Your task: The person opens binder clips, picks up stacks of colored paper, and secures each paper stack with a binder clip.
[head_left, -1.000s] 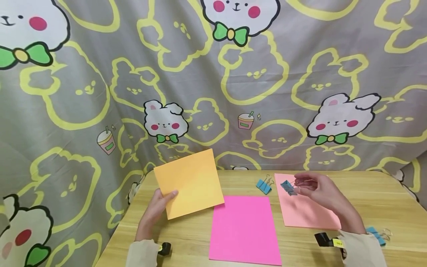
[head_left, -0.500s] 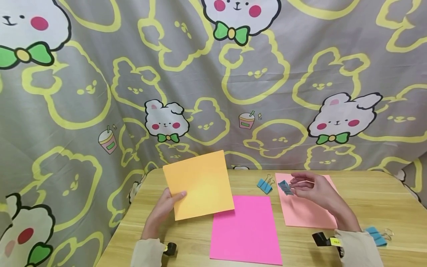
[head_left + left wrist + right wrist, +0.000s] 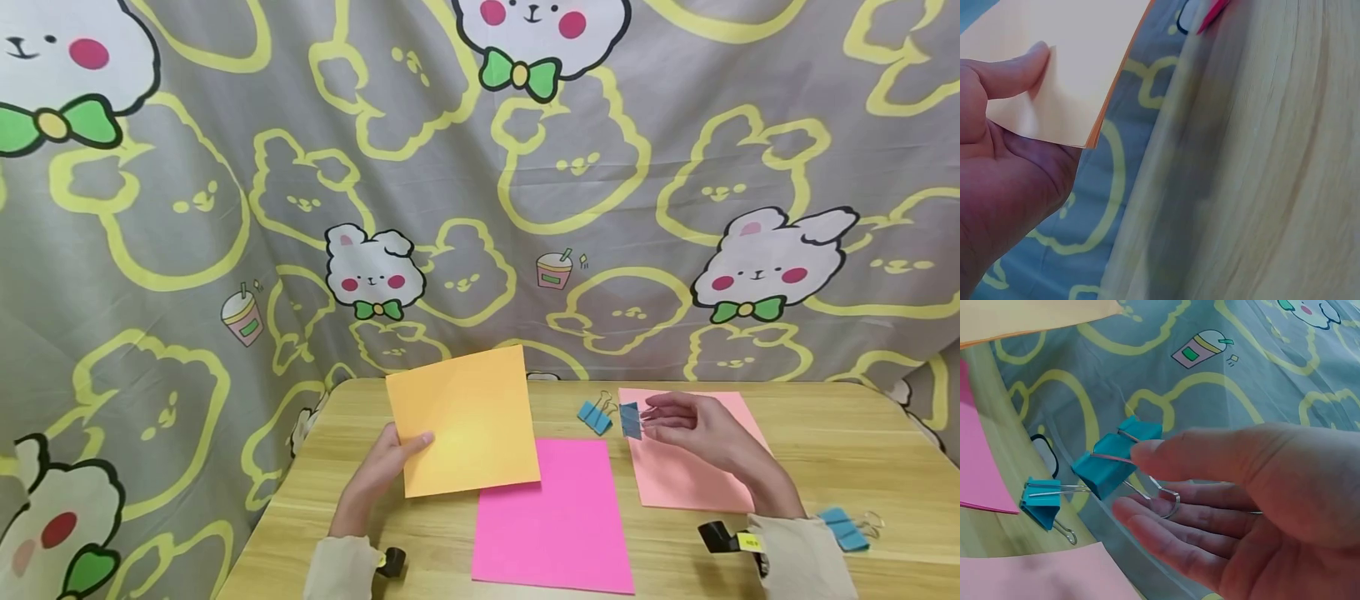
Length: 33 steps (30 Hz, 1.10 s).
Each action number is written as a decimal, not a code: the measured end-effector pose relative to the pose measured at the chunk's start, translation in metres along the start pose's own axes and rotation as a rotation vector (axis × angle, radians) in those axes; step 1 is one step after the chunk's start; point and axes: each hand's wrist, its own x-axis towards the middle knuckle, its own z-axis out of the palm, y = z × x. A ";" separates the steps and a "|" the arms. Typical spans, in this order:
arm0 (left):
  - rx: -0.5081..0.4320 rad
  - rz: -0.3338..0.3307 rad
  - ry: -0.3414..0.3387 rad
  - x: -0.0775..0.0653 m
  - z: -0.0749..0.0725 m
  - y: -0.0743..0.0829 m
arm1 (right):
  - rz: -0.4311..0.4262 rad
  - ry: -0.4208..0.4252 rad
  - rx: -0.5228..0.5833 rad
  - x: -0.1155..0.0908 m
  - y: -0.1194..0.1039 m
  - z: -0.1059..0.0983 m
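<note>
Grey bunny-print curtain (image 3: 600,192) behind, wood-grain table (image 3: 862,450) below, and here's my right hand (image 3: 697,429), closed to a narrow pinch, thumb and fingers on the wire handles of a blue clip (image 3: 631,421) held up over the left edge of the pale pink paper (image 3: 690,479)! Handles point right, into my fingers; body points left, its longer side crosswise to them. Just left, a second clip (image 3: 595,417) lies on the table. Further left, my left hand (image 3: 385,458) grips raised orange paper (image 3: 468,417), far edge climbing rightward, near-right corner above bright pink paper (image 3: 555,533). Third clip (image 3: 843,529), near right: handles rightward.
</note>
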 end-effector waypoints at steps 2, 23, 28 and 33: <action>-0.005 0.001 -0.009 0.000 0.001 -0.001 | -0.007 -0.025 -0.011 0.001 0.001 0.001; -0.009 -0.009 -0.079 0.004 0.021 0.002 | -0.035 -0.031 0.003 0.009 -0.002 0.020; 0.004 0.011 -0.104 0.005 0.025 0.005 | -0.055 -0.071 0.017 0.011 -0.001 0.022; 0.016 0.014 -0.120 0.005 0.028 0.005 | -0.064 -0.101 0.029 0.013 0.000 0.025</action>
